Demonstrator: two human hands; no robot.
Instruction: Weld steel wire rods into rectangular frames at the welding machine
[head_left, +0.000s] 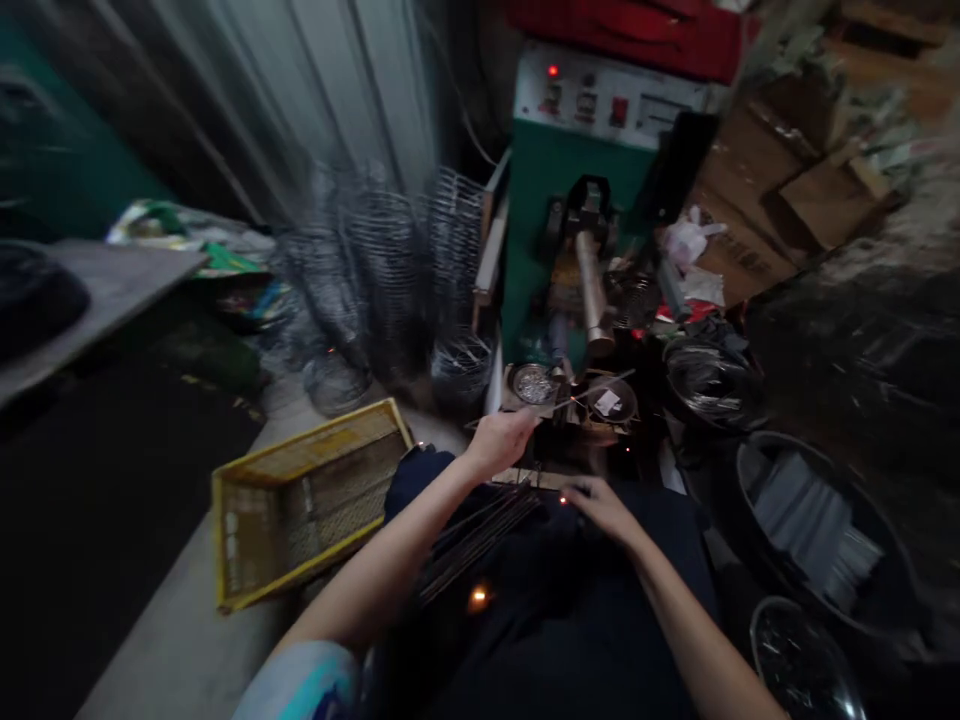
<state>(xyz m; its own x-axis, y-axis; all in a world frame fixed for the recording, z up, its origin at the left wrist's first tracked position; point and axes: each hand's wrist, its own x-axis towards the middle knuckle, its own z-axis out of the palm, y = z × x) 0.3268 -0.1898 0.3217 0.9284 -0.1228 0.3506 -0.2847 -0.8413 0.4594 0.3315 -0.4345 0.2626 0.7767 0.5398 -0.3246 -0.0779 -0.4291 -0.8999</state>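
Note:
My left hand (502, 443) is closed around a thin metal rod (556, 405), which it holds across the front of a green machine (529, 230). The rod's far end reaches over a round dish with a pale scrap (611, 402), and a small glow shows beside the rod, under the machine's metal arm (592, 290). Over my lap is my right hand (604, 505), its fingers stretched out and slightly blurred, with nothing visible in them. A bright spark shows at its fingertips. A bundle of thin rods (480, 535) lies across my lap, below my left hand.
A dish of small metal pieces (534, 384) sits at the machine's base. Left stand a yellow crate (307, 455) and stacks of wire racks (382, 260). Right are a tub of grey pieces (806, 520), a coil of wire (709, 380) and cardboard boxes (750, 200). Sparks are flying.

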